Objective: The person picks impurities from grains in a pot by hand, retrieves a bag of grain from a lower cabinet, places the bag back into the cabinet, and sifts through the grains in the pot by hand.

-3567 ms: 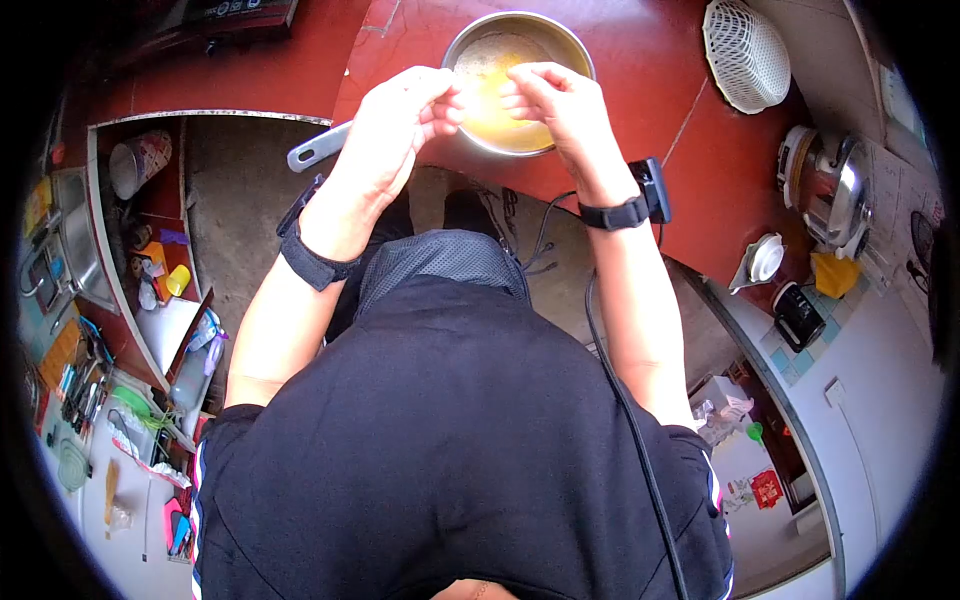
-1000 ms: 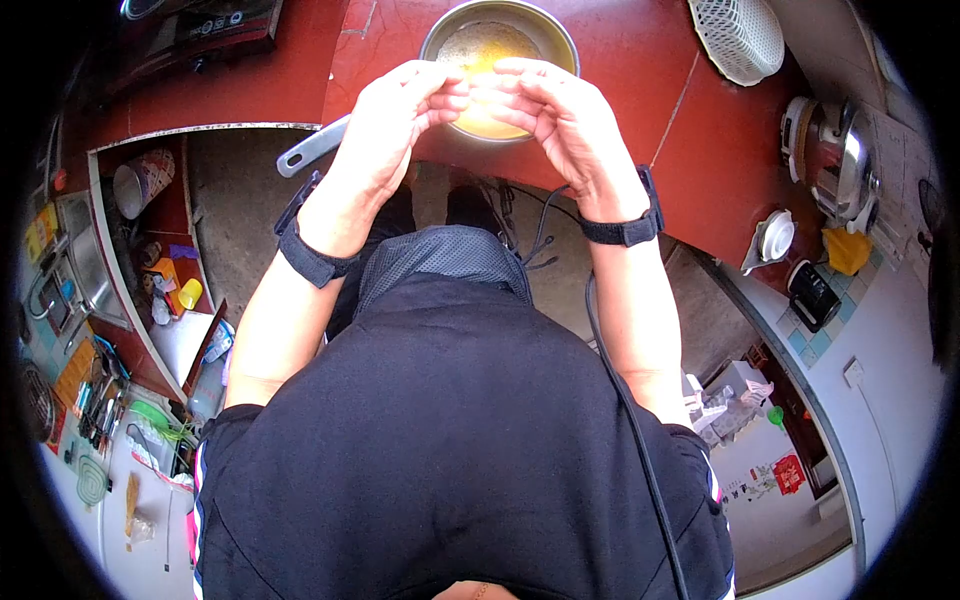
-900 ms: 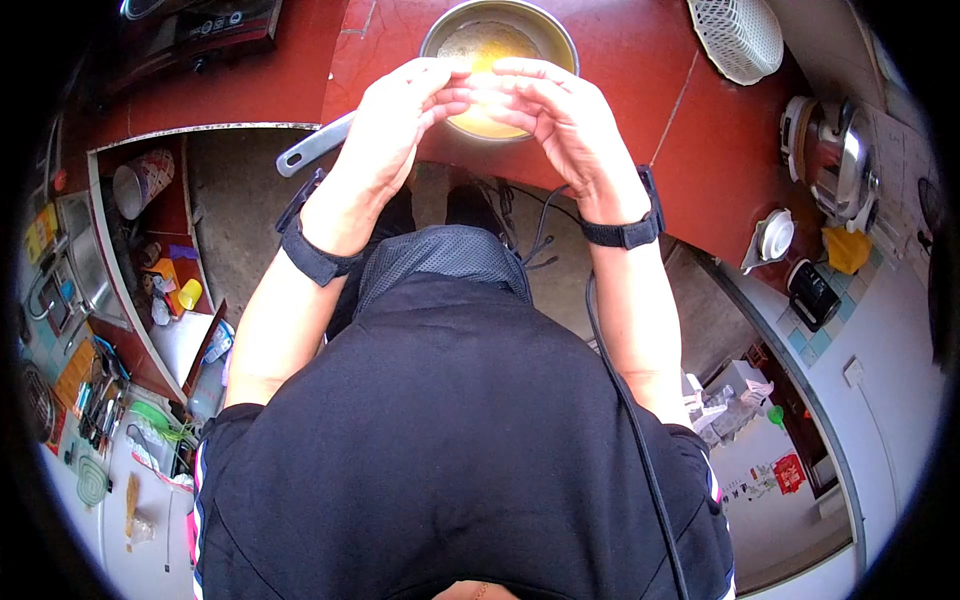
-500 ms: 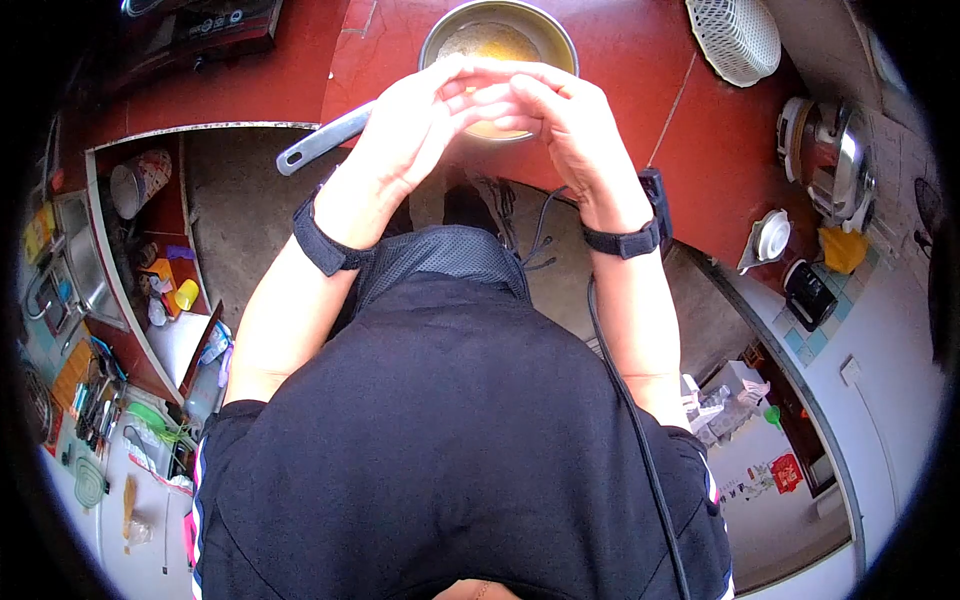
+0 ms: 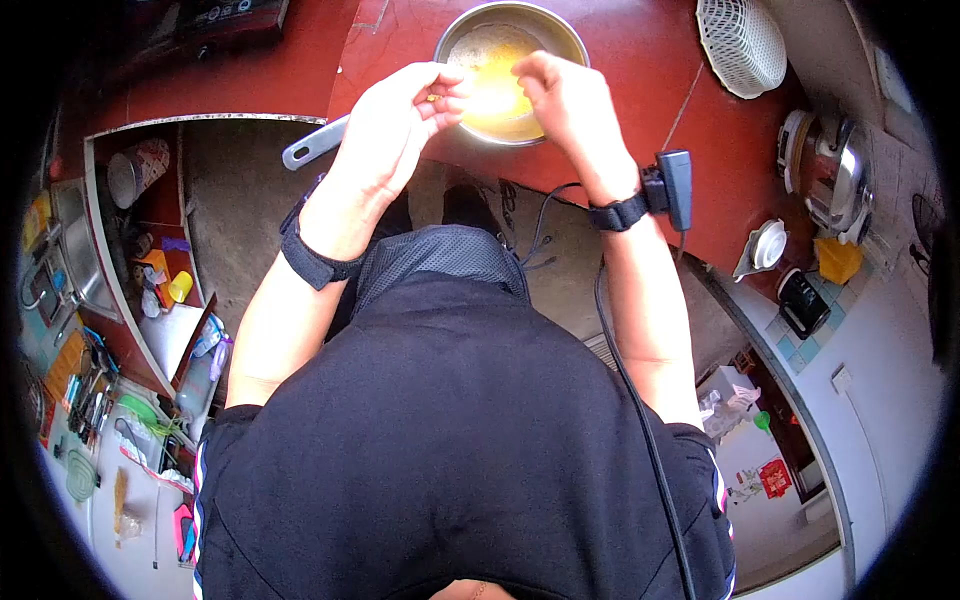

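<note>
A metal pan (image 5: 575, 45) with a grey handle stands on the red counter, holding yellow liquid and a paler, grainy patch. Over its left rim is my left hand (image 5: 400, 115), its fingers curled in toward the thumb; a small yellowish spot shows between them, too small to name. My right hand (image 5: 575, 105) hangs over the right side, with thumb and fingers bent together in a pinch. Whatever lies between its fingertips is hidden. The two hands are apart, with the bright liquid visible between them.
A white mesh basket (image 5: 742, 48) stands at the back right of the red counter (image 5: 640, 60). A black stove (image 5: 200, 30) is at the back left. Farther right are a glass-and-metal appliance (image 5: 840, 180), white bowls (image 5: 768, 245) and a black kettle (image 5: 803, 303).
My hands, close together with fingers overlapping half a second ago, have separated. My right hand has turned and closed into a pinch. The view has shifted slightly.
</note>
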{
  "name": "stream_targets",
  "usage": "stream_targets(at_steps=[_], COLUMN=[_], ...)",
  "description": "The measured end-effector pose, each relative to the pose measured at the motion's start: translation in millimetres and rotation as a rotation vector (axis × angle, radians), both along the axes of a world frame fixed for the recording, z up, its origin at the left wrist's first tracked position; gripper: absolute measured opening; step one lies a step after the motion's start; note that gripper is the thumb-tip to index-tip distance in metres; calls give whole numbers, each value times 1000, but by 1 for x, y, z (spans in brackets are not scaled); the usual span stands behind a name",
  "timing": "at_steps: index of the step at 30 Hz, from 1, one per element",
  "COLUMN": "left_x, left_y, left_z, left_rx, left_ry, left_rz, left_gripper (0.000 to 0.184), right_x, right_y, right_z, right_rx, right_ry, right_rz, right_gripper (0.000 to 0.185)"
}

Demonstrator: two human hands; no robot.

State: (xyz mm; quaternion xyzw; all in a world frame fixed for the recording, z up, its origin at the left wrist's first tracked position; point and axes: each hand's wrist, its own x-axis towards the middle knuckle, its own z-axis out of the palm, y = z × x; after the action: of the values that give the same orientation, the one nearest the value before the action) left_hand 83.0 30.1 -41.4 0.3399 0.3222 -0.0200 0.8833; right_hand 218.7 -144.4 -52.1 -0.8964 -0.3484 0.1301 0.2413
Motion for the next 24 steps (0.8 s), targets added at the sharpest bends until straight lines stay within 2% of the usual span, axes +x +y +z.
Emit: stream_targets(at_steps=[3, 7, 13, 16, 19, 23, 24], left_x=[-3, -4, -3, -3, -3, -2, -2], left_y=[-2, -1, -3, -1, -2, -2, -2], left_z=[0, 0, -1, -1, -1, 1, 2], left_rx=[1, 21, 20, 21, 14, 31, 34], left_ry=[20, 15, 3, 10, 13, 14, 12], left_rz=[16, -15, -17, -14, -7, -10, -7], left_gripper=[28, 28, 27, 27, 27, 27, 27], right_x=[-13, -21, -19, -12, -3, 2, 5], right_y=[4, 10, 20, 20, 10, 8, 3], right_z=[-13, -28, -34, -24, -24, 0, -6], right_rx=[-148, -141, -230, -241, -4, 74, 150], right_ry=[-11, -91, -109, -17, 129, 665, 808], right_rz=[133, 190, 227, 159, 64, -204, -207], right_gripper=[16, 17, 16, 18, 22, 27, 29])
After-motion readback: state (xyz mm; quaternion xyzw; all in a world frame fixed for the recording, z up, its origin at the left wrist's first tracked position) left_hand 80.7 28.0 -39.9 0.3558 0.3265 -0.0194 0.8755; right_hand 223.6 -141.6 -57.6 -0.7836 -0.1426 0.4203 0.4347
